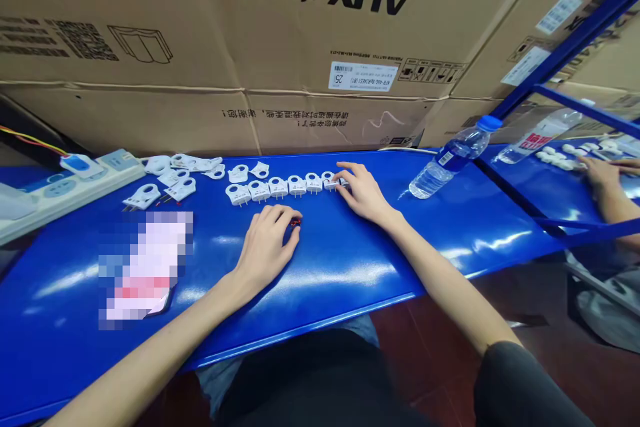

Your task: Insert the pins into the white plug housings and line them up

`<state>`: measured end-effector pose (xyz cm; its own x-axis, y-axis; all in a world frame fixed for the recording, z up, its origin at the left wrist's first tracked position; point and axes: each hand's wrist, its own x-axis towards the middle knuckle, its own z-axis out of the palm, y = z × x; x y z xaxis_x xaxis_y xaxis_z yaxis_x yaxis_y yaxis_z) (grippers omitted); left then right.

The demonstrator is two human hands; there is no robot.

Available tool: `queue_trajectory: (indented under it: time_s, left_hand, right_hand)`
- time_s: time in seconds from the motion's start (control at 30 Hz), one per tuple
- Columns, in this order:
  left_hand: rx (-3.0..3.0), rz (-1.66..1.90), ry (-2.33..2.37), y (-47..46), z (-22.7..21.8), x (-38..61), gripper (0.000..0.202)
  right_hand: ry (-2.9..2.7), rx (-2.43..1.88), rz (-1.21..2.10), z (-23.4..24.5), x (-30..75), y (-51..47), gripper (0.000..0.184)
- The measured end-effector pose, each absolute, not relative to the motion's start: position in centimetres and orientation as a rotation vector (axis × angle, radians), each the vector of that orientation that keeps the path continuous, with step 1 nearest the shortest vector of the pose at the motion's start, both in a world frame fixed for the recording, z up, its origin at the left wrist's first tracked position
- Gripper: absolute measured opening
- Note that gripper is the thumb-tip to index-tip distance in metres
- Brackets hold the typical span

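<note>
A row of several white plugs [297, 185], each with a round ring handle and metal pins facing me, lies across the blue table. At the row's right end is my right hand [367, 193], its fingers closed around the last white plug [344, 182], which they mostly cover. My left hand [270, 237] rests on the table just in front of the row. Its fingers are curled, and a small dark thing with red on it [296, 222] shows between thumb and forefinger; its kind cannot be made out.
More loose ring-handled plugs [183, 170] are heaped at the back left, beside a white power strip [65, 190]. A blurred-out phone [150, 267] lies at left. A water bottle [453, 157] leans right, near a blue metal frame [565, 233]. Another person's hand [603, 177] is beyond it. Large cardboard boxes [200, 73] stand behind.
</note>
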<state>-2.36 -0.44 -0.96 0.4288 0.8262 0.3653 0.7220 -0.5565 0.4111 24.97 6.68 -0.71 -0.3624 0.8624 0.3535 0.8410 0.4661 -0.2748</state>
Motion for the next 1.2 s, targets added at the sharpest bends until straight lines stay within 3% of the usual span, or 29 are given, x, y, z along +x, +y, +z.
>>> queue_trajectory:
  time_s: [0.3, 0.5, 0.93, 1.2]
  left_hand:
    - [2.460, 0.819, 1.373, -0.5, -1.0, -2.3, 0.013]
    - [2.498, 0.812, 1.320, -0.5, -1.0, -2.2, 0.025]
    - [2.476, 0.912, 1.205, -0.7, -0.8, -2.0, 0.014]
    - [2.258, 1.095, 1.227, -0.5, -0.3, -1.9, 0.013]
  right_hand:
    - [-2.269, -1.419, 0.050, -0.3, 25.0, 6.5, 0.031]
    - [-2.344, -1.311, 0.040, -0.1, 23.1, 5.5, 0.039]
    - [-2.504, -1.038, 0.169, 1.0, 22.0, 4.3, 0.021]
    - [-2.532, -1.063, 0.186, 1.1, 21.7, 3.6, 0.035]
